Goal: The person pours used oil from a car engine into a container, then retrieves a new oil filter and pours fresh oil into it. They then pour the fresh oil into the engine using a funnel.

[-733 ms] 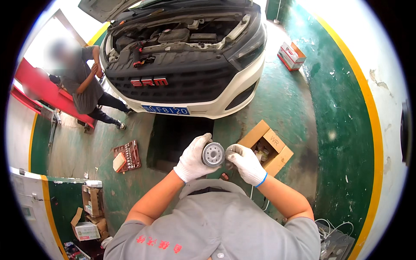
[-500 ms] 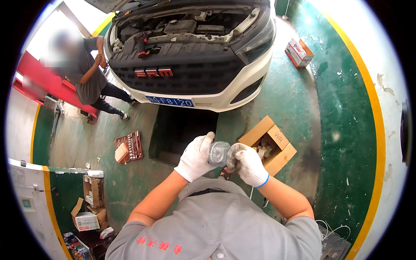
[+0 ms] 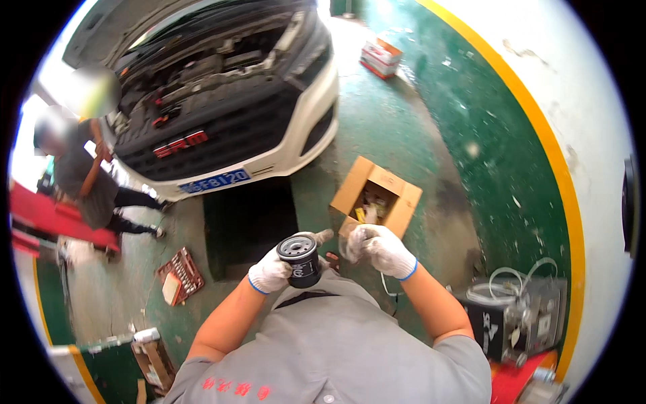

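In my white-gloved left hand [image 3: 269, 273] is a black oil filter [image 3: 300, 269], its round metal end with a ring of holes facing up. The fingers wrap round its side, and the index finger points out to the right. My right hand [image 3: 385, 252], gloved in white with greyish fingertips, is closed to the right of the filter, apart from it. A piece of clear, thin plastic [image 3: 345, 246] hangs at its fingers, blurred at the edges. Below and beyond that hand, an open cardboard box [image 3: 405, 202] stands on the floor with small packages inside.
Ahead is a white car [image 3: 296, 145] with its bonnet up, above a dark floor pit [image 3: 249, 225]. A socket set [image 3: 185, 273] lies at the left. Another person [image 3: 84, 182] stands beside the car. A machine with hoses [image 3: 518, 316] is at the right.
My hands have drawn apart. The clear plastic between them is now with the right hand, and the black filter shows in the left. My view has swung to the right.
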A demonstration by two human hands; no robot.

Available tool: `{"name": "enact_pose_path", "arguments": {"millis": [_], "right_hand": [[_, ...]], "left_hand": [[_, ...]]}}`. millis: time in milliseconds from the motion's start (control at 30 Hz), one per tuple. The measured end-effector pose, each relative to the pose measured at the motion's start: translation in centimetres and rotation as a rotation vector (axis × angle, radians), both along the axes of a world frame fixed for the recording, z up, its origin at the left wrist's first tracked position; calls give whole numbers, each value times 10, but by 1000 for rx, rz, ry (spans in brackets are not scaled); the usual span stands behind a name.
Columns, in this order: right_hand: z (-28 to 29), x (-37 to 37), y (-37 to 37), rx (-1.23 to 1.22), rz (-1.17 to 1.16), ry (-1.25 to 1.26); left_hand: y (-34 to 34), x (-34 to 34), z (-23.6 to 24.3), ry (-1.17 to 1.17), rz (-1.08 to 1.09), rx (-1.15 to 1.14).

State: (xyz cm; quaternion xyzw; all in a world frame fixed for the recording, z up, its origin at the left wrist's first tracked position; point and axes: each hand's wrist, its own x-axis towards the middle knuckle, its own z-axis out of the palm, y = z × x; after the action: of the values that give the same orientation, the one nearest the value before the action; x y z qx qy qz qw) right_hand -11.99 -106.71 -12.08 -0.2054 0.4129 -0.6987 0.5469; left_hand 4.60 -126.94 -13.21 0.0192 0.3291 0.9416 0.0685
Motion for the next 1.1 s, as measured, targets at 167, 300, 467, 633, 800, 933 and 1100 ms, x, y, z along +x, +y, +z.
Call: {"name": "enact_pose_path", "arguments": {"millis": [167,300,467,633,800,933,1100], "right_hand": [[0,60,49,127,88,171],[-20,119,84,193,12,344],[-57,207,124,333,-288,-14],[-41,255,157,337,-430,-320],[-44,281,197,426,-855,-66],[-37,304,254,440,-1104,224],[-58,342,335,703,-1206,890]], "left_hand": [[40,32,-3,-434,-215,163],[61,65,-47,-324,-123,-395],[96,106,-48,-306,-123,-441],[121,119,-47,236,-308,-959],[175,114,-48,327,-479,-853],[231,101,-51,202,-672,-545],[336,103,-25,120,-998,-328]]}}
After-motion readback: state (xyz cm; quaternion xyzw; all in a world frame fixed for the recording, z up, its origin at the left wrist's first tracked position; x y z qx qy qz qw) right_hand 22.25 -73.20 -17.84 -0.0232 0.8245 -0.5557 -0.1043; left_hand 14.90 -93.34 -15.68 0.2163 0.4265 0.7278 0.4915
